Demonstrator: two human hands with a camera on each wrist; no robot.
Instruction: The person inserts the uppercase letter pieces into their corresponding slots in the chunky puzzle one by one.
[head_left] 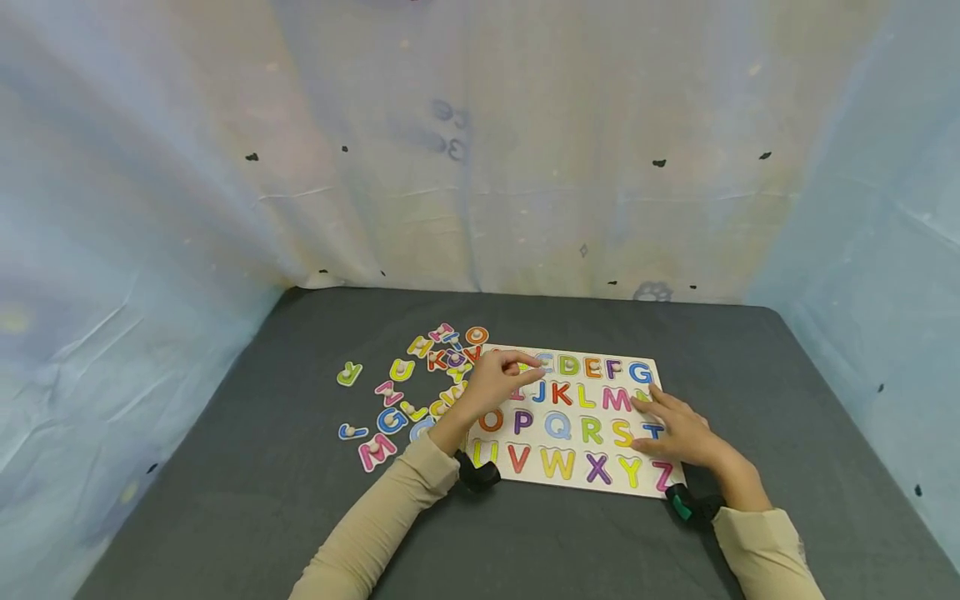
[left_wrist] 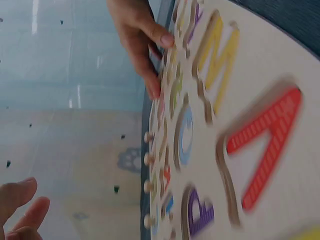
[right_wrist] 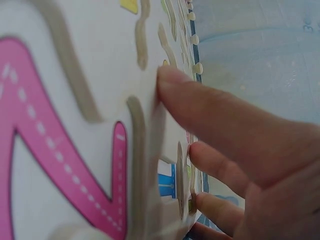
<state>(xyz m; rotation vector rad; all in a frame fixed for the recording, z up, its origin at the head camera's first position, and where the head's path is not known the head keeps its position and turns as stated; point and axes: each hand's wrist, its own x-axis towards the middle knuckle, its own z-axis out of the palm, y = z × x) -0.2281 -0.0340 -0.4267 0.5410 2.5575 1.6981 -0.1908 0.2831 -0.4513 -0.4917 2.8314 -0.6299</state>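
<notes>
A white alphabet board point(head_left: 540, 423) lies on the dark table, with coloured letters in rows. Knobs stand up along its far row in the left wrist view. My left hand point(head_left: 497, 379) is above the board's upper left part, near the C, fingers extended and nothing visible between them; in the left wrist view its fingertips point(left_wrist: 30, 200) are in the air. On the board's right side rests my right hand point(head_left: 678, 429), fingers spread around the T point(head_left: 653, 431). In the right wrist view the thumb point(right_wrist: 200, 97) touches the board's surface.
Loose knobbed letters are spread left of the board, among them a pink M point(head_left: 377, 452), a blue G point(head_left: 392, 420), a green Y point(head_left: 348, 373) and an orange O point(head_left: 476, 335). Some overlap near the board's left edge. Patterned curtains point(head_left: 525, 167) surround the table.
</notes>
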